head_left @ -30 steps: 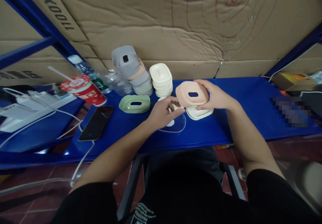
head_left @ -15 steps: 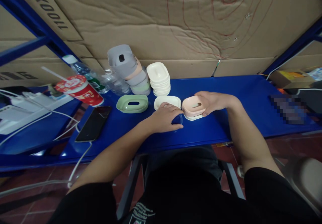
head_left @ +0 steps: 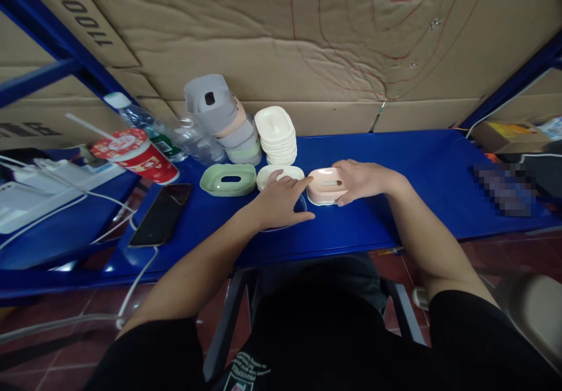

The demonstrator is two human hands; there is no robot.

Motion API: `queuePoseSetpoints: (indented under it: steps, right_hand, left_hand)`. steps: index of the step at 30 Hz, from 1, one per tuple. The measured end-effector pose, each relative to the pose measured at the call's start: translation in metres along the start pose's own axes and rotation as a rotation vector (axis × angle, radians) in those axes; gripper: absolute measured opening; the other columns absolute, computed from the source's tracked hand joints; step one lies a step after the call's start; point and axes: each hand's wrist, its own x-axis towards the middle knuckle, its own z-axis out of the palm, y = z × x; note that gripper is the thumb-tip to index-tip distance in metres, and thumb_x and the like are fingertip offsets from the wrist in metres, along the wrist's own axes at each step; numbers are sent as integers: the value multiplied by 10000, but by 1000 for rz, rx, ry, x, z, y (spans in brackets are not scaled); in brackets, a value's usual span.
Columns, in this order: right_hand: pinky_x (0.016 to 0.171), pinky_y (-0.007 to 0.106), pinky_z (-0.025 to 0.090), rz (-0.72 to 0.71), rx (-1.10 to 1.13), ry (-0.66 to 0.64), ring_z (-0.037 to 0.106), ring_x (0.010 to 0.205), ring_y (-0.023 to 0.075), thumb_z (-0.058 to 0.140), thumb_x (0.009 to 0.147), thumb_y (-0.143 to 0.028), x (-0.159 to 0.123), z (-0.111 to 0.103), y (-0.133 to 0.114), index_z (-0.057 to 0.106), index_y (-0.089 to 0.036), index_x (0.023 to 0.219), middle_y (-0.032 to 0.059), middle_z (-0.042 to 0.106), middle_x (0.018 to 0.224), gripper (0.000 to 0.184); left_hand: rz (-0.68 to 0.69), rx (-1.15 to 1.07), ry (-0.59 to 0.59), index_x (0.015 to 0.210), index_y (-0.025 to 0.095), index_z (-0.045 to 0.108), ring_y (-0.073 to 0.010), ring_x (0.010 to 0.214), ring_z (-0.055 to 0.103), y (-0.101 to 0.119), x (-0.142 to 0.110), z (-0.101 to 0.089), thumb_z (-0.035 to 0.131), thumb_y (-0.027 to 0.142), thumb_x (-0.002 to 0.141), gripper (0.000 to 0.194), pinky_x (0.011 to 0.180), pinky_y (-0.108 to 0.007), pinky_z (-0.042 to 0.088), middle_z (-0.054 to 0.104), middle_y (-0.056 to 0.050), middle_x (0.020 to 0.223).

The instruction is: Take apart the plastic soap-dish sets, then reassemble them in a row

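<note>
"Blue bench (head_left: 430, 157), one, broad, bearing the goods. Next in size?"

"Leaning stack of tubs (head_left: 219, 123), grey and peach with a touch of green, at the back. Red paper cup (head_left: 151, 164), tilted, to its left. Cream stack of shallow pieces (head_left: 276, 126), beside the tubs. Phone (head_left: 160, 218), dark, flat, nearer the front."

"And the single tubs?"

"Green tub (head_left: 228, 192), wavy-rimmed, slotted floor, standing by itself left of centre. Peach tub (head_left: 317, 187), similar slot, upright at centre, with a pale edge (head_left: 322, 203) showing beneath it."

"Condition of grip?"

"Right hand (head_left: 362, 180): closed on the peach tub's right end, thumb at the front wall. Left hand (head_left: 278, 205): open, fingers spread, forefinger at the tub's left rim; whether it touches, cannot tell."

"Smaller lots?"

"Cream oval piece (head_left: 264, 178), one, partly under the left fingers, contact uncertain. Clear rim (head_left: 304, 205), thin, mostly hidden by the same hand."

"Handling notes for the peach article?"

"Probably light, thin-walled plastic, fairly stiff with slight give; smooth, so perhaps a little slippery. Not brittle, I judge, though a hard squeeze might bow the walls. Best held low by the two rounded ends, pale edge included, lest the parts separate."
</note>
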Motion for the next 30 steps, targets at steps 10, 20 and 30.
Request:
queuePoseSetpoints:
  steps: [10, 20, 30]
  right_hand:
    - [740, 438, 503, 103, -117, -42, 689, 1040, 401, 868, 557, -762, 1, 10, -12, 521, -218, 1439, 178, 674, 1298, 1093]
    - [840, 479, 534, 117, -161, -5, 669, 1141, 439, 813, 647, -689, 3, 17, -17, 433, -227, 1590, 202, 616, 1402, 1117]
    - [1034, 581, 520, 115, -116, -37, 572, 1343, 517, 780, 681, -705, 9, 21, -16, 198, -183, 1742, 258, 479, 1597, 1317]
  left_hand:
    - [78, -3, 40, 1507, 205, 602, -338, 1346, 611, -7, 1, 6, 630, 662, 993, 688, 1305, -595, 140, 714, -136, 1384]
    - [64, 48, 38, 1427, 212, 679, -326, 1286, 640, -9, 1, 6, 676, 667, 973, 643, 1299, -572, 172, 753, -117, 1291]
    - [63, 40, 26, 1448, 217, 662, -339, 1281, 630, -12, 2, 6, 620, 710, 980, 681, 1268, -576, 222, 743, -133, 1297]
